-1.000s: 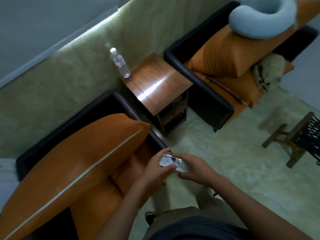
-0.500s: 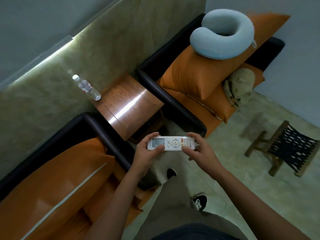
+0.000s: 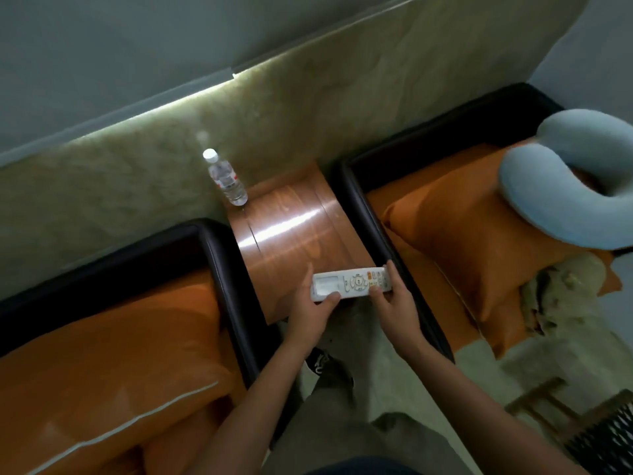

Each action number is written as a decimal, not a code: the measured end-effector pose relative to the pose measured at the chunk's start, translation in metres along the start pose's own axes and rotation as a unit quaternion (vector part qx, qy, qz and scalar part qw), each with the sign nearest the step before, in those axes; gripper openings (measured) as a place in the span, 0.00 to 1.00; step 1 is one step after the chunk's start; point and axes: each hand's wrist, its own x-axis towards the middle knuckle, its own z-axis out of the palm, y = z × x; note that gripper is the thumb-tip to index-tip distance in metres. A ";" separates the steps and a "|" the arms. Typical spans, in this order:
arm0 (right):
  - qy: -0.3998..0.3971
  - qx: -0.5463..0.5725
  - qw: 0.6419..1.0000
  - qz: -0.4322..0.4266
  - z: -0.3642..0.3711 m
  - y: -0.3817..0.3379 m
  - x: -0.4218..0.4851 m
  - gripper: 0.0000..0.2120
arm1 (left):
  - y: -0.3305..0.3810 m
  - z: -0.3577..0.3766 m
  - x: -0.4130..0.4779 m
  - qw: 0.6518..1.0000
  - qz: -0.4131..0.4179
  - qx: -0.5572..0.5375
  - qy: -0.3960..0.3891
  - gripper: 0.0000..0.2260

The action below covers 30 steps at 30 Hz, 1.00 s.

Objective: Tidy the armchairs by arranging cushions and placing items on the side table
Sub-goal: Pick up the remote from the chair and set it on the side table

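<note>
I hold a white remote control (image 3: 351, 283) level over the front edge of the wooden side table (image 3: 298, 231). My left hand (image 3: 313, 311) grips its display end and my right hand (image 3: 394, 303) pinches its button end. Black armchairs stand on both sides of the table. An orange cushion (image 3: 102, 358) lies on the left armchair (image 3: 219, 255). On the right armchair (image 3: 359, 200) another orange cushion (image 3: 469, 241) carries a light blue neck pillow (image 3: 555, 190). A beige cloth (image 3: 561, 293) lies crumpled at that seat's front.
A clear water bottle (image 3: 226, 180) with a white cap stands at the table's back left corner by the wall. A low wooden stool (image 3: 589, 426) with black webbing stands on the floor at the lower right. My legs and shoe (image 3: 318, 359) are below the table's front.
I have turned and stepped from the left armchair toward the side table. The remote, held in both hands throughout, has moved from above the floor to above the table's front edge.
</note>
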 end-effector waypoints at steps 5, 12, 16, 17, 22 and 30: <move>-0.066 -0.062 0.996 -0.012 0.030 -0.025 0.078 0.30 | 0.008 -0.022 0.071 0.999 -0.039 -0.008 0.003 0.39; -0.173 -0.172 0.969 -0.047 0.074 -0.032 0.194 0.33 | 0.001 -0.041 0.161 0.993 -0.084 -0.031 0.071 0.39; -0.203 -0.204 0.957 -0.045 0.106 -0.018 0.256 0.37 | -0.027 -0.049 0.222 0.991 -0.088 0.003 0.097 0.39; -0.203 -0.204 0.957 -0.044 0.114 -0.014 0.271 0.37 | -0.035 -0.050 0.238 0.990 -0.092 0.013 0.104 0.39; -0.212 -0.223 0.949 -0.068 0.151 -0.001 0.342 0.34 | -0.065 -0.053 0.313 0.987 -0.094 0.046 0.125 0.38; -0.223 -0.329 0.900 -0.179 0.194 0.002 0.416 0.32 | -0.080 -0.085 0.385 0.978 -0.052 0.155 0.128 0.38</move>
